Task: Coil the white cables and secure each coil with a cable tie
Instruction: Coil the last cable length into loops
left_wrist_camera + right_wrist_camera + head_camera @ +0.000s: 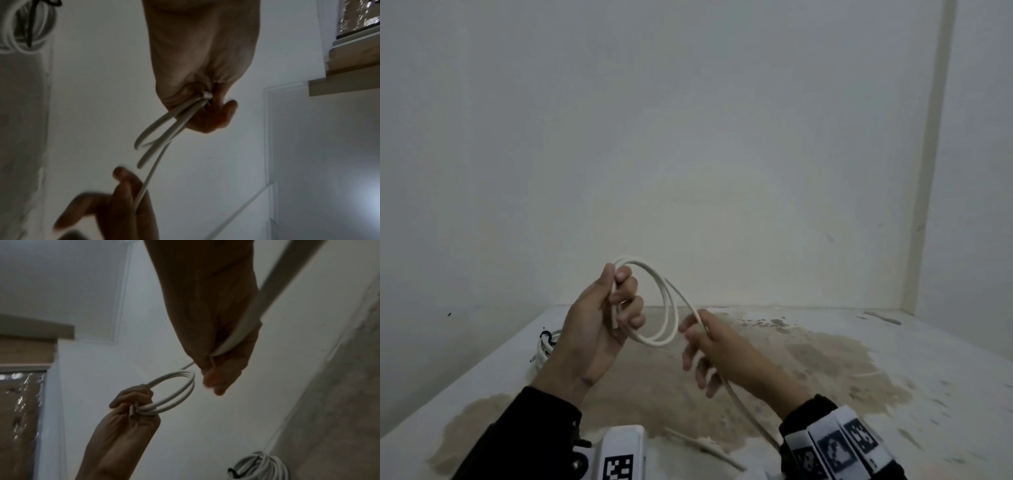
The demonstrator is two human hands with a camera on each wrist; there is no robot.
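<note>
White cable [667, 301], two round loops

tied coil [543, 346] left, wall [688, 137] near, seemingly

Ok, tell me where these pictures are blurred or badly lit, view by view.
Head view: dim and flat, but the white cable loops read sharply; wide-angle bend at the wall corner. Left wrist view: the right hand is smeared by motion blur, and a glare patch sits at lower right. Right wrist view: the right hand is a dark, underlit mass, while the left hand is reasonably sharp.
</note>
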